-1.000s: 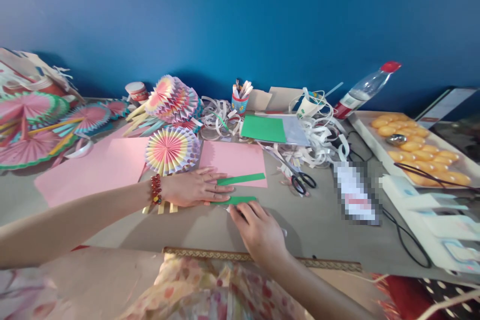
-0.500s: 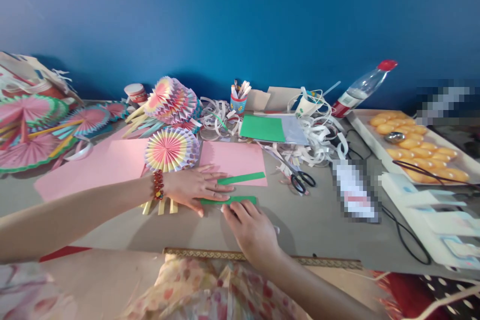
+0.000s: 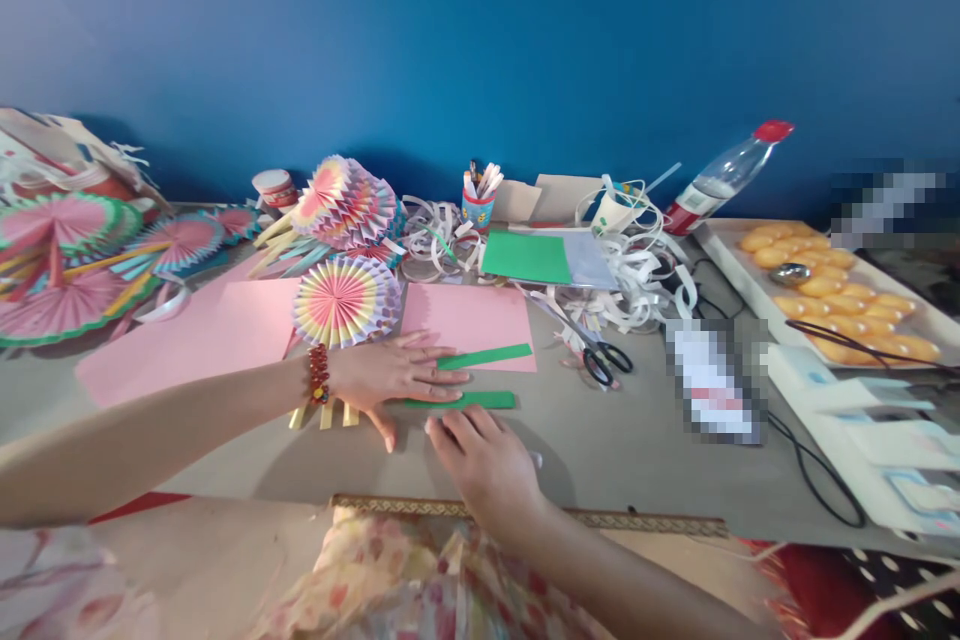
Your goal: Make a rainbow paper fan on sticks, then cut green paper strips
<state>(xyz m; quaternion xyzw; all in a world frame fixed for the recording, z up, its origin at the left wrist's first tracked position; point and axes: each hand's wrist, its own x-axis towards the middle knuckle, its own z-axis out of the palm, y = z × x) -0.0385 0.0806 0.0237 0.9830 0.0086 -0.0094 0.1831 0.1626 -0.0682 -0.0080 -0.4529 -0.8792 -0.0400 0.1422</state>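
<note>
My left hand point(image 3: 386, 375) lies flat with its fingers spread, pressing on the left ends of two green paper strips. The upper strip point(image 3: 491, 356) overlaps a pink paper sheet point(image 3: 469, 315); the lower strip point(image 3: 480, 400) rests on the grey table. Just below it, my right hand point(image 3: 484, 465) is curled around a slim white stick point(image 3: 536, 460), of which only the two ends show; I cannot tell its kind. A pleated paper fan point(image 3: 345, 300) in pink, yellow and lilac sits above my left hand, its pale strips partly hidden under the wrist.
Black-handled scissors point(image 3: 600, 360) lie to the right, near white paper shreds point(image 3: 645, 270). Behind stand a cup of pens point(image 3: 478, 210) and a leaning bottle point(image 3: 724, 180). More paper fans point(image 3: 60, 300) crowd the left. A tray of yellow pieces point(image 3: 716, 245) is at right.
My right hand has drawn slightly left and down, off the lower green strip, baring more of it. My left hand stays nearly in place.
</note>
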